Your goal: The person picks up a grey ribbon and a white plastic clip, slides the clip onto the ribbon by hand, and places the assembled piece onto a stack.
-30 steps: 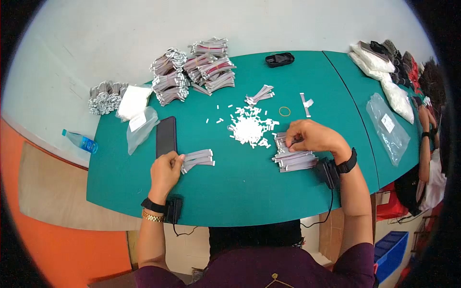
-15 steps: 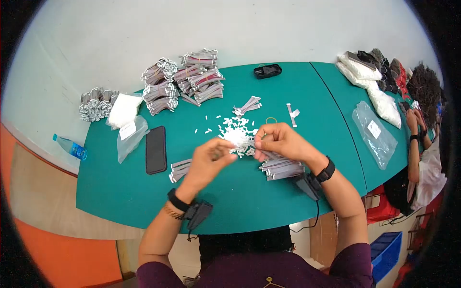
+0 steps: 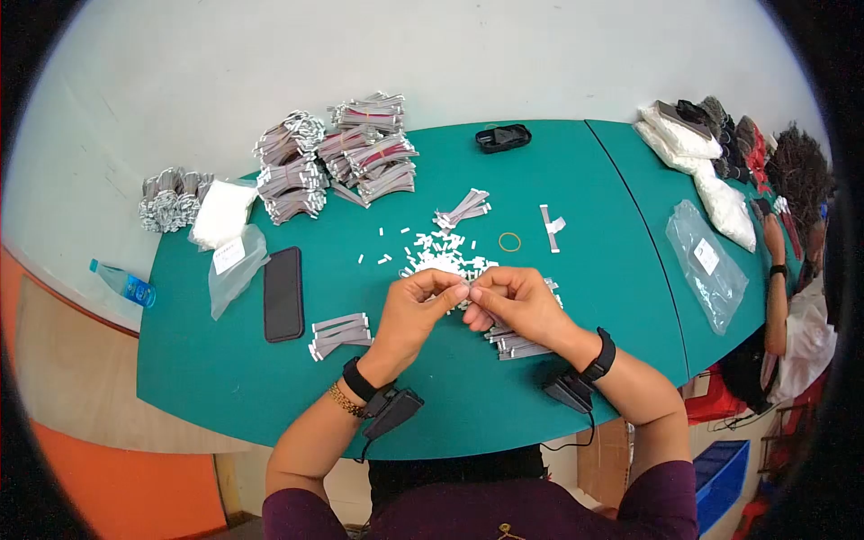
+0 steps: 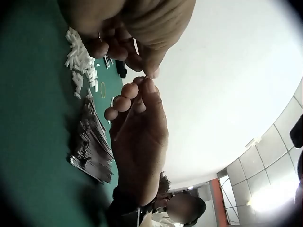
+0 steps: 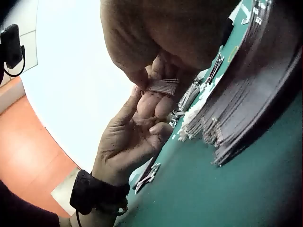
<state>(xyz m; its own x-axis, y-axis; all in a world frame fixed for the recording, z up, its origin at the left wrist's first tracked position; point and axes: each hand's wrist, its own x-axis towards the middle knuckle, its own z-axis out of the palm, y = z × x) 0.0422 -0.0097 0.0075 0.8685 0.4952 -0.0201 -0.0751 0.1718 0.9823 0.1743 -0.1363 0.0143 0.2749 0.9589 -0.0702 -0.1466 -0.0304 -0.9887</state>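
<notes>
Both hands meet fingertip to fingertip at the near edge of the white piece pile (image 3: 436, 249). My right hand (image 3: 531, 313) pinches a thin grey strip, which shows in the right wrist view (image 5: 163, 86) and crosses the right palm in the left wrist view (image 4: 124, 124). At the strip's end, the left hand (image 3: 407, 319) pinches with thumb and forefinger; whether it also has a white piece is hidden. Loose grey strips (image 3: 515, 347) lie partly under the right hand. Another small group of strips (image 3: 340, 334) lies left of the left wrist.
A phone (image 3: 283, 294) lies at the left, near plastic bags (image 3: 238, 261) and a bottle (image 3: 124, 283). Bundled strips (image 3: 373, 157) are stacked along the back. A rubber band (image 3: 510, 241) and black pouch (image 3: 503, 137) lie beyond the hands. Another person's arm (image 3: 776, 292) reaches in at right.
The left hand has left the strips beside the phone and come across to the right hand. The right hand has lifted a strip from its stack and moved inward; their fingertips now meet.
</notes>
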